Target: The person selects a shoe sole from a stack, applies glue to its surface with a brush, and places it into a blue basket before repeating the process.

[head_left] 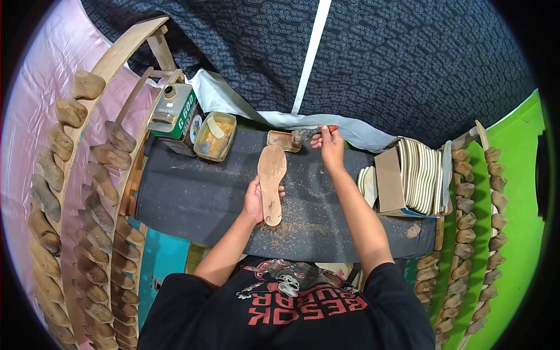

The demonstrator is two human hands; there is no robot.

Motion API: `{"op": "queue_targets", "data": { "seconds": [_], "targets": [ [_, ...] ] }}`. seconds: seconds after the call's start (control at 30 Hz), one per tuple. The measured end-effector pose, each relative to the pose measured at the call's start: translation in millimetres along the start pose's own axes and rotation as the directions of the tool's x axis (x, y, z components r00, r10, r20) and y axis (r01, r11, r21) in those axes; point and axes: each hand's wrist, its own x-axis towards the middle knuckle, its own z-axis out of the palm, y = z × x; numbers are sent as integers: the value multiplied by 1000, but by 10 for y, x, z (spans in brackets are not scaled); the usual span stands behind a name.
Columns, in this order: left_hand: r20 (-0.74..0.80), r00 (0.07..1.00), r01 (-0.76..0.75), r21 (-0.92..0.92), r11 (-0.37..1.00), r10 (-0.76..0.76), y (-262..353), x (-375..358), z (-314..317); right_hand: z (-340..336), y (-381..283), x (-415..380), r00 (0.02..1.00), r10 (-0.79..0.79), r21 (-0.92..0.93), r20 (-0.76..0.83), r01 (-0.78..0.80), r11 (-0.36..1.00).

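A tan shoe insole (272, 181) rests in my left hand (253, 201), its wide end pointing away from me and its surface facing up. My fingers wrap its edge from beneath, with fingertips showing on the right side. Farther right, my right hand (331, 147) grips a brush (304, 135) with a dark, crusted working end and a red handle tip. That dark end sits at the right rim of a small rectangular tub (274, 140), just beyond the insole.
A glue can (175, 119) and a stained tub (202, 153) with a pale flat piece stand at the back left. Stacked soles fill a cardboard box (389, 181) on the right. Shavings litter the dark tabletop (175, 198). Racks of wooden shoe lasts (44, 230) flank both sides.
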Motion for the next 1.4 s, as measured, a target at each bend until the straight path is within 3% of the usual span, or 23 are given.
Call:
{"op": "queue_targets", "data": {
  "seconds": [0.23,0.43,0.53,0.6,0.87,0.97,1.03,1.1,1.17,1.23,1.3,1.4],
  "targets": [
    [48,999,-23,55,998,21,93,217,259,24,-554,-491,999,-54,66,-4,54,996],
    [174,984,12,91,996,-28,154,325,398,-55,-718,-613,981,-160,-99,-107,149,984],
    [120,993,-20,83,996,10,103,345,465,-53,-782,-816,978,-173,-107,-116,161,981],
    [141,990,-17,63,998,8,81,380,433,-10,-784,-1037,975,-205,-232,-83,181,956],
    [85,996,-19,34,999,16,116,344,560,-42,-728,-1355,984,-153,-185,-92,134,974],
    [221,973,58,55,997,-68,99,374,486,-119,-825,-1135,955,-266,-254,-132,227,940],
    [234,967,86,76,993,-102,79,368,517,-149,-885,-1018,888,-448,-401,-104,375,836],
    [235,967,83,64,994,-96,58,381,551,-126,-943,-1034,888,-449,-424,-102,369,827],
    [233,969,77,49,996,-86,48,396,561,-83,-985,-1139,841,-540,-521,-3,460,719],
    [220,973,64,19,998,-67,72,405,606,4,-1027,-1326,869,-495,-490,11,436,755],
    [161,986,51,-21,998,-47,107,364,759,53,-962,-1453,818,-567,-472,96,539,697],
    [118,993,35,-49,998,-29,142,351,796,62,-962,-1563,871,-480,-432,106,475,767]
  ]
}}
